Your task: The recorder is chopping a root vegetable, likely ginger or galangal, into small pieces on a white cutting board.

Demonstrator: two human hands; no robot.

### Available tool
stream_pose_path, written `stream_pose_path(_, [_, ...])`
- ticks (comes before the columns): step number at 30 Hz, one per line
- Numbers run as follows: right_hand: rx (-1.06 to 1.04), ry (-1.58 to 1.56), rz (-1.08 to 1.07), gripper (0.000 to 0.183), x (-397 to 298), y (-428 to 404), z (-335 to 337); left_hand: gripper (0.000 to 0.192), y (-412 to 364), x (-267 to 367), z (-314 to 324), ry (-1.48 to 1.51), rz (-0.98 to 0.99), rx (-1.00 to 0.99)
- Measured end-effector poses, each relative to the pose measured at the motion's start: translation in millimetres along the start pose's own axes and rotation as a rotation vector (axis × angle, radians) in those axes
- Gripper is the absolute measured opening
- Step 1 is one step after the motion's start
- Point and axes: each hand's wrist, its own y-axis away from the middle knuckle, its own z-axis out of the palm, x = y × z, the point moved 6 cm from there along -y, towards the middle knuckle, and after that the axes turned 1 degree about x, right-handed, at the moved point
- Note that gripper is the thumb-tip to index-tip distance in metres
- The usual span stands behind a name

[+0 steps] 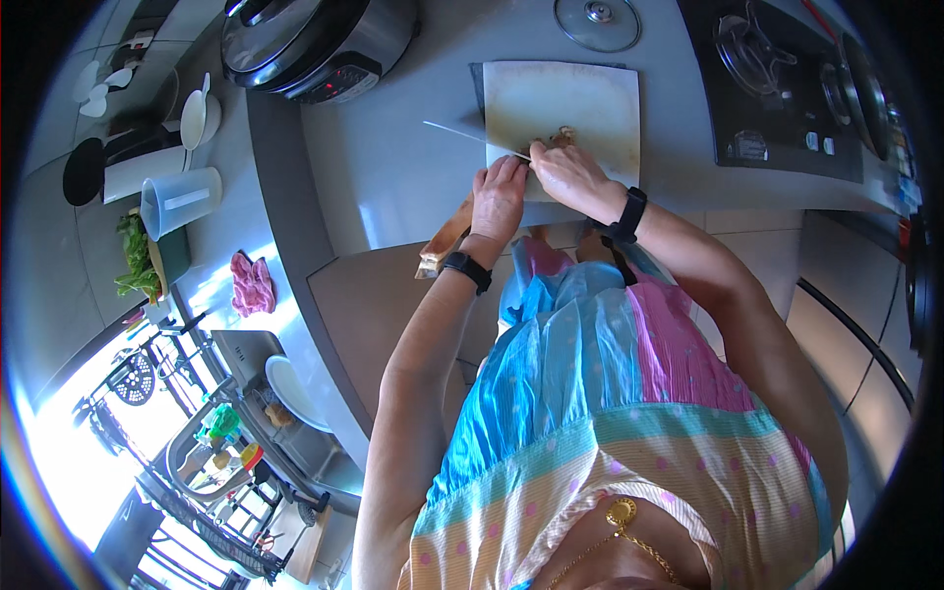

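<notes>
My right hand point(575, 177) grips a knife point(464, 134); its thin blade points left past the edge of the white cutting board point(590, 92), and its handle is hidden by my fingers. Close beside it, my left hand point(499, 199) holds a long brown strip of food point(448, 234), possibly meat. One end of the strip, pale at its tip, sticks out toward me over the counter's front edge. Its other end is covered by my fingers. Small brown pieces point(564, 136) lie on the board just beyond my right hand.
An electric cooker point(324, 44) with a lit panel stands at the back left. A glass lid point(597, 22) lies behind the board. To the right is a black cooktop point(767, 125). A pink cloth point(252, 284), a plastic jug point(181, 203) and a sink point(295, 435) line the left counter.
</notes>
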Motion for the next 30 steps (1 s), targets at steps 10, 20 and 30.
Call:
stream_pose_path(10, [0.006,-0.061,0.174,0.02,40.4,54.7,-18.0,0.045,5.0,-2.9,-5.4,-0.141,-0.059,-0.33])
stream_pose_path(20, [0.076,-0.116,0.109,0.017,43.1,74.5,-25.6,0.049,-7.7,12.9,-0.9,-0.222,-0.031,-0.312])
stream_pose_path(30, [0.065,-0.083,0.114,0.015,63.8,75.1,-34.3,0.05,-21.5,29.2,20.5,-0.233,0.089,-0.354])
